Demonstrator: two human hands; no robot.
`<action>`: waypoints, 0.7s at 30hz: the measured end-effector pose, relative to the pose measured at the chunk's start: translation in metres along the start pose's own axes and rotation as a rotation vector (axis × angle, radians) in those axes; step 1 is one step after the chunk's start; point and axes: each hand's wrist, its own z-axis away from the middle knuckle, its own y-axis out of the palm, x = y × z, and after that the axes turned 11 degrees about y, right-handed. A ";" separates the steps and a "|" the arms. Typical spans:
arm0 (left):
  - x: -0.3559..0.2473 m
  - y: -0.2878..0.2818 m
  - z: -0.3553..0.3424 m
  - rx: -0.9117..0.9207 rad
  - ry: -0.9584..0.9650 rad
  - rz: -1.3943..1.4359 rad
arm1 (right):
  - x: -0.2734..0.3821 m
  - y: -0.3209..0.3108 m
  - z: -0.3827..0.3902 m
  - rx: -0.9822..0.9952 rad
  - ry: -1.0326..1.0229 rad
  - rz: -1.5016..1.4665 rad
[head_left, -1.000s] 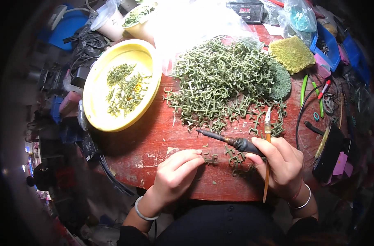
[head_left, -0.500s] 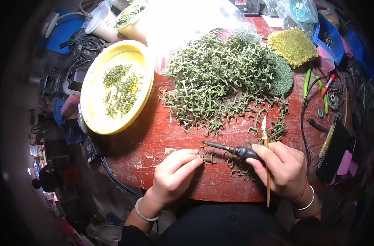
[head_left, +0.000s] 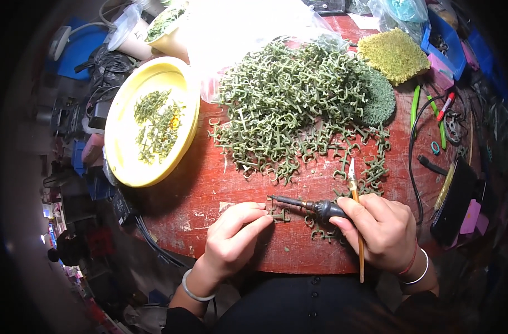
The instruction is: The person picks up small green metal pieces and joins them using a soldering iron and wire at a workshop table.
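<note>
My right hand [head_left: 382,225] grips a black-handled soldering iron [head_left: 326,210], its thin metal tip pointing left. The same hand also holds a craft knife [head_left: 354,189] with a wooden handle, its blade pointing away from me. My left hand [head_left: 232,236] is closed in a pinch at the end of a small green branched piece [head_left: 281,215], low over the table. The iron's tip hovers just above that piece, close to the left fingertips; whether they touch is too small to tell. Several similar green pieces [head_left: 323,234] lie under the iron, partly hidden by the right hand.
A large heap of green pieces [head_left: 287,106] covers the middle of the red table [head_left: 176,222]. Left of it stands a yellow basin [head_left: 117,161] holding more pieces. To the right are a yellow sponge-like block [head_left: 393,55], green pens [head_left: 415,106] and a black cable [head_left: 412,167].
The whole view has shifted slightly. Both hands keep the same grips, and the iron's tip stays by the left fingertips.
</note>
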 end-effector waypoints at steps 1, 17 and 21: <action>0.000 0.000 0.000 0.003 -0.002 0.000 | 0.000 0.000 0.000 -0.001 -0.003 0.006; -0.001 0.002 -0.002 -0.022 -0.022 -0.026 | 0.000 0.003 0.001 0.005 -0.015 0.037; -0.001 0.003 -0.002 -0.020 -0.026 -0.024 | 0.000 0.004 0.002 0.008 -0.017 0.049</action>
